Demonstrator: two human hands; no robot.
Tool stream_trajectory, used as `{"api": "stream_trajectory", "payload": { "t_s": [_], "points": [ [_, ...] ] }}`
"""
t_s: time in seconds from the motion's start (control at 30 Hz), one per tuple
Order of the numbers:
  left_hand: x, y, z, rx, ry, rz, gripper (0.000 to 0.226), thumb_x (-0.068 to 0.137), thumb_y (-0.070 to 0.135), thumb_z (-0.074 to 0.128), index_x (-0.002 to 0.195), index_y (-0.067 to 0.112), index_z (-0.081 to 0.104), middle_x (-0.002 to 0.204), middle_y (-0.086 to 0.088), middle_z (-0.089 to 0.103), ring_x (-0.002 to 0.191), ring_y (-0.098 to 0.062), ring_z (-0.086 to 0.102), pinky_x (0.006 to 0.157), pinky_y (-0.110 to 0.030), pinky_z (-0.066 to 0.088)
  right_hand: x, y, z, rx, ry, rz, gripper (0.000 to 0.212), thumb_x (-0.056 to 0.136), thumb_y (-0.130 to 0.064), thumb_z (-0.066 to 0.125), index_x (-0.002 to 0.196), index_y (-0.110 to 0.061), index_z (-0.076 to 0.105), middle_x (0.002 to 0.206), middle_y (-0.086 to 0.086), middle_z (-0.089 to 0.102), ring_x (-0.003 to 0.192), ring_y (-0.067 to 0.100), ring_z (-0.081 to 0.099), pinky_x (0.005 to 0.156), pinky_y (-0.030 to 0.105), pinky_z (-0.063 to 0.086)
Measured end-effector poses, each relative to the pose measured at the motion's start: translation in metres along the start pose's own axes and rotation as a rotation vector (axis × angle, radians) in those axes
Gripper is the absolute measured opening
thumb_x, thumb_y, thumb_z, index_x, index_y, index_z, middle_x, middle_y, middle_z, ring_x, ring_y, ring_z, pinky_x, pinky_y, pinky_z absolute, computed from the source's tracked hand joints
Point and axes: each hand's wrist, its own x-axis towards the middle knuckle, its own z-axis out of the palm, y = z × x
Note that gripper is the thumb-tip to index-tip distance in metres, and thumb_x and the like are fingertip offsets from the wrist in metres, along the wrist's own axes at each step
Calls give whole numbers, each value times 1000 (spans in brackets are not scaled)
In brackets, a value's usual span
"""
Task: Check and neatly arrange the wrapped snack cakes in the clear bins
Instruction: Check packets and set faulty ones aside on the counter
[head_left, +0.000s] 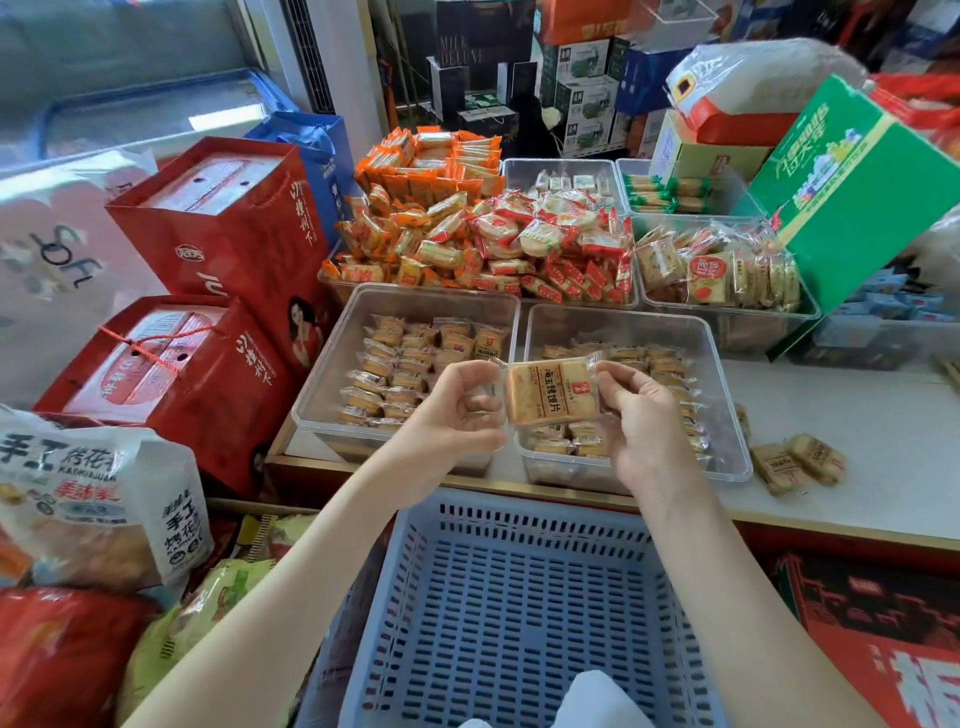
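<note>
The task looks to be midway. Nearest, under both forearms, sits a blue slotted basket (519, 597). Above its far edge one wrapped snack cake (550, 391) is held up for checking, label toward the camera. Just beyond the hands stand two clear bins on the worktop (872, 415). The left bin (324, 374), behind the left hand, already holds tidy rows of cakes across its far half, with its near part bare. The right bin (724, 395), behind the right hand, holds more cakes, lying less evenly as far as I can tell. To the right of the right hand two loose cakes (797, 462) lie on the worktop, still to be placed. Farther back, other bins (571, 171) are heaped with orange and red packets.

The left hand (457, 405) pinches the wrapper's left end with curled fingers and thumb. The right hand (641, 415) pinches its right end likewise. Both palms face the person, and the cake is stretched flat between them.
</note>
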Motion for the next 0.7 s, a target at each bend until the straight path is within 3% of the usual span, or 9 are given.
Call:
{"api": "stream_trajectory", "payload": {
  "t_s": [0.13,0.2,0.27,0.37,0.43,0.57,0.7],
  "points": [
    [3,1,-2,249,231,-77,61,91,17,67,142,28,37,140,8,45,119,-7,53,97,-32,50,-4,5,7,-207,-4,-206,17,94,-2,54,90,-13,66,88,2,69,80,12,65,63,21,52],
    [3,3,2,112,148,-111,48,91,38,63,135,30,47,134,6,57,119,-12,55,104,-38,46,-11,11,15,-444,-40,-354,14,93,-5,58,92,-16,67,88,-1,69,75,5,64,64,19,52],
    [3,2,10,-88,49,-121,57,83,48,61,133,23,52,120,1,67,113,-15,61,102,-37,47,-21,17,27,-630,-187,-456,11,93,-8,60,96,-15,68,90,-1,70,76,4,66,66,21,54],
    [4,-1,13,-259,53,-73,60,81,45,65,127,10,54,114,-7,67,103,-17,65,89,-31,54,-31,24,40,-791,-501,-494,21,92,0,56,104,-12,68,100,0,70,88,6,66,75,24,56],
    [3,-4,5,-370,50,-51,54,80,39,70,121,7,55,105,-6,69,96,-15,66,81,-29,56,-33,21,45,-729,-606,-446,29,90,9,48,106,-6,67,103,6,69,83,5,66,71,21,54],
    [2,-9,-10,-465,-34,-54,52,79,21,77,123,5,54,112,-16,64,104,-26,64,93,-39,55,-30,17,45,-513,-633,-327,33,90,13,41,99,-4,66,89,12,69,75,5,64,62,12,46],
    [2,-12,-18,-445,-31,-69,50,78,12,73,124,5,53,119,-21,63,109,-30,63,101,-43,49,-24,25,47,-581,-548,-445,28,94,8,45,100,-11,65,92,6,69,85,14,66,75,25,54]
  ]
}}
